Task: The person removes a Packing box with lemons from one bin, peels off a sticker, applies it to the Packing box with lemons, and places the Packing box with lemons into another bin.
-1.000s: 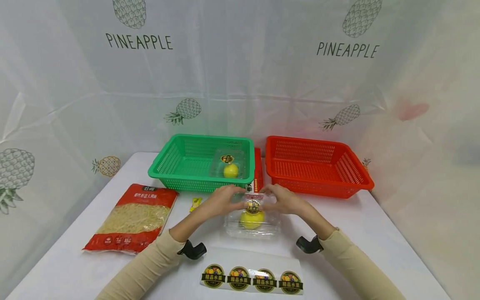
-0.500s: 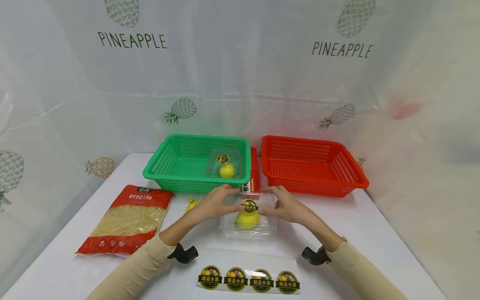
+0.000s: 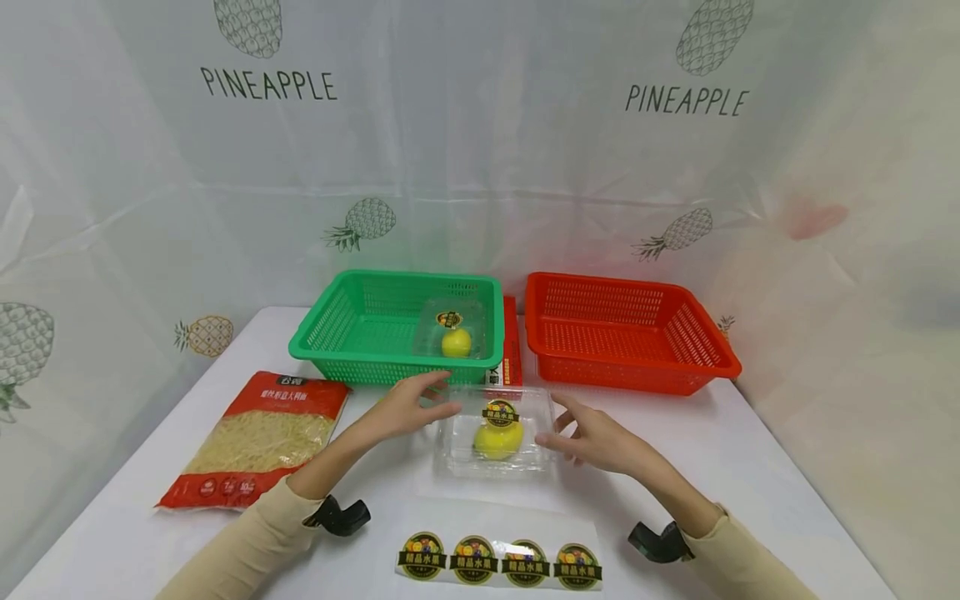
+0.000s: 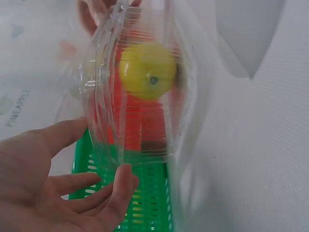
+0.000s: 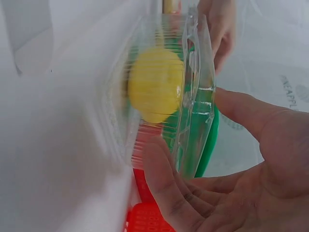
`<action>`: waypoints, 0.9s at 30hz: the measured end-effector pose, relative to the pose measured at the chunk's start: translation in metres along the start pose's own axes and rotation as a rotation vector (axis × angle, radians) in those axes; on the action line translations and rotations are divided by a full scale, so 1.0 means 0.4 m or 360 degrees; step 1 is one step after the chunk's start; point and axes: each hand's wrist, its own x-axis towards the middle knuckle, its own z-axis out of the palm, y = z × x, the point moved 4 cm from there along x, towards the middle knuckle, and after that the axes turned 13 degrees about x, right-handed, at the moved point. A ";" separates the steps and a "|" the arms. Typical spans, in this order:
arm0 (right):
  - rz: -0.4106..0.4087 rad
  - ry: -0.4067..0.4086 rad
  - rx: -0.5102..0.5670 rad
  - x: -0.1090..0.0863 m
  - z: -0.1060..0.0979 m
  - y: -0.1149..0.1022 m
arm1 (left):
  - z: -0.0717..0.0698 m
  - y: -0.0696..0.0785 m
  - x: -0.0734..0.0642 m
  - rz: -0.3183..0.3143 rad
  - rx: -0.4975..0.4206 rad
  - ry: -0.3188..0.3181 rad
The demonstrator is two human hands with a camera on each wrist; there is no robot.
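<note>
A clear plastic fruit box [image 3: 465,446] sits on the white table between the hands, its lid down. Inside is a round yellow fruit [image 3: 498,440], and a dark round label [image 3: 500,413] with gold print lies flat on the lid. At the box's left end is the left hand [image 3: 408,407], fingers loosely spread; whether its fingertips touch the plastic, I cannot tell. The right hand [image 3: 592,433] is at the opposite end, thumb and fingers parted, fingertips by the edge. In the right wrist view its fingers [image 5: 161,176] overlap the box's side.
Behind stand a green basket [image 3: 405,367], holding another labelled box [image 3: 431,333] with yellow fruit, and a red basket [image 3: 630,371]. A red-and-clear pasta bag [image 3: 258,442] lies left. A label sheet [image 3: 498,562] is in front. Some red packaging [image 3: 512,342] shows between the baskets.
Both hands have moved off the label and apart, towards the two ends of the box. The label is now uncovered on the lid. The box stays about where it was.
</note>
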 end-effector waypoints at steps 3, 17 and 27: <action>0.0012 -0.0007 0.0016 -0.005 0.003 0.004 | 0.002 -0.008 -0.001 -0.0020 -0.0147 -0.0046; -0.0034 -0.0046 -0.0004 -0.007 0.012 0.015 | 0.024 -0.024 -0.010 -0.0232 -0.0594 -0.0202; -0.0060 -0.0056 0.0013 -0.010 0.012 0.010 | 0.023 -0.019 -0.010 -0.0167 -0.0648 -0.0224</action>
